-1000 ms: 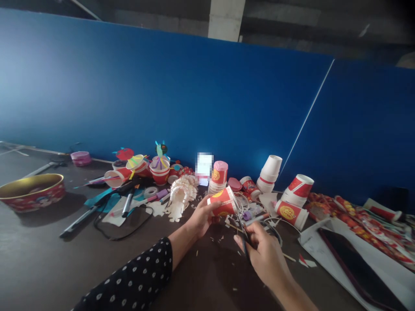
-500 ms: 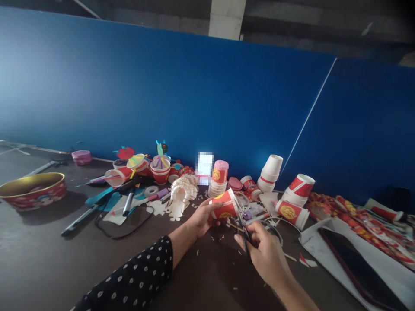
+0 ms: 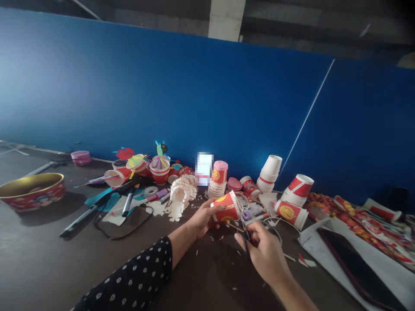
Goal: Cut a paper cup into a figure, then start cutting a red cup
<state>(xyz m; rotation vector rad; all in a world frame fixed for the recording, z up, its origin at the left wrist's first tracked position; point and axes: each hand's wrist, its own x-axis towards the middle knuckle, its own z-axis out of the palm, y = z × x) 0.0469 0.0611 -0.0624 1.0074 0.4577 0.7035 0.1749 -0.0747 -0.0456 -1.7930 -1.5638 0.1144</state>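
Note:
Tipped on its side, a red and white paper cup [image 3: 228, 206] with a yellow print is gripped around its body by my left hand [image 3: 203, 220]. My right hand [image 3: 263, 248] holds scissors [image 3: 246, 242] by their black handles. The blades point up at the cup's right-hand rim; whether they are biting into the paper I cannot tell. Behind the cup stands an upright stack of paper cups [image 3: 220, 173] with a pink top. To the left of it lies a curved white paper piece [image 3: 180, 194] with fringed edges.
A red and gold tin [image 3: 32, 190] stands far left, near a knife-like tool [image 3: 78, 221] and a marker [image 3: 128, 204]. At right are more paper cups [image 3: 289, 214] and a dark phone [image 3: 353, 268] on white paper. A blue partition [image 3: 181, 95] rises behind; scraps litter the table.
The cup has turned slightly in my left hand and shifted a little, so its print shows differently. My right hand keeps the scissors at the rim, almost unmoved.

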